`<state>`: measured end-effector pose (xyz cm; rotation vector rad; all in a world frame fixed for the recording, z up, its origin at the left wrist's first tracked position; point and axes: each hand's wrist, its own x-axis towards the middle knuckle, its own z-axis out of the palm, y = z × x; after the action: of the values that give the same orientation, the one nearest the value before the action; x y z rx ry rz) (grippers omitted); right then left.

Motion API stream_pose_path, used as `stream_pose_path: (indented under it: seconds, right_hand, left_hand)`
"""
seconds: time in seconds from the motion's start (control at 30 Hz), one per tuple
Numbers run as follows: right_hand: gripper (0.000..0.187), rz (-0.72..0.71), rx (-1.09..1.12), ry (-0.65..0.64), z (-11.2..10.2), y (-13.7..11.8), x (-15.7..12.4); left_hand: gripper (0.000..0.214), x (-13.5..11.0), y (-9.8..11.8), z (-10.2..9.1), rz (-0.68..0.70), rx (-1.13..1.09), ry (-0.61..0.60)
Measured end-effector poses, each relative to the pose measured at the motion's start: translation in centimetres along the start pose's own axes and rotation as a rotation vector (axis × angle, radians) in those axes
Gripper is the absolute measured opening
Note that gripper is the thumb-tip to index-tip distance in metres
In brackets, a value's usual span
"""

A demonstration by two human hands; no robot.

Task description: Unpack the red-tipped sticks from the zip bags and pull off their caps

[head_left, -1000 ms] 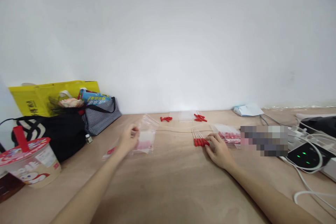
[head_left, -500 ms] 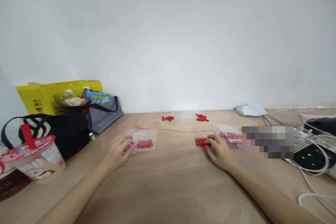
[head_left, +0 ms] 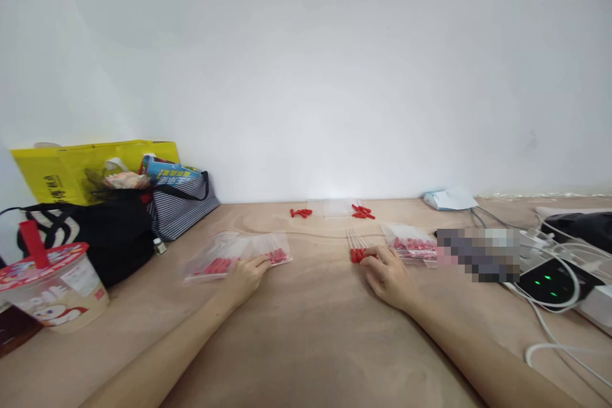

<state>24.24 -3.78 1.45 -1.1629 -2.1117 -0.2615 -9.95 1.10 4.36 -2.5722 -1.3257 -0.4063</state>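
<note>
My left hand lies at the lower edge of a clear plastic bag of red-handled sticks, its fingers bent together on that edge and its thumb hidden. Just left of it, another clear bag of the same sticks lies flat, partly under the first. My right hand is closed, with curled fingertips at a row of loose red-handled sticks whose thin pale shafts point toward the wall. Beside that hand, filled bags lie stacked. Small red pieces and more red pieces lie farther back.
Thin clear bags lie by the wall. On the left are a drink cup, a black bag, a striped bag and a small bottle. White cables and a black power unit occupy the right.
My left hand has moved right, and the bags beneath it now lie spread apart, one farther left. My right hand stays at the loose sticks. The view has shifted slightly.
</note>
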Motion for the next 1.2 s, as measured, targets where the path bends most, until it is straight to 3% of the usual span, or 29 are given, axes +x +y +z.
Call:
stream_pose_path:
  seconds: [0.2,0.37,0.6,0.8,1.2]
  right_hand:
    - [0.012,-0.012,0.082,-0.079,0.5,-2.7,0.6]
    - [0.024,-0.014,0.117,-0.096,1.5,-4.9,1.7]
    - [0.015,-0.041,0.119,-0.073,2.6,-4.9,3.0]
    - [0.015,-0.053,0.074,-0.105,2.4,-5.0,3.0]
    - [0.009,0.092,0.176,-0.129,2.7,-4.9,3.2]
  left_hand:
    - [0.027,2.1,6.1,0.5,0.048,-0.253,0.075]
    - [0.024,3.2,8.6,0.8,0.124,-0.411,0.093]
    - [0.018,3.0,8.9,1.0,0.061,-0.596,0.101]
    - [0.017,2.9,8.8,1.1,0.047,-0.607,0.113]
    - [0.019,2.9,8.9,0.9,0.148,-0.589,0.166]
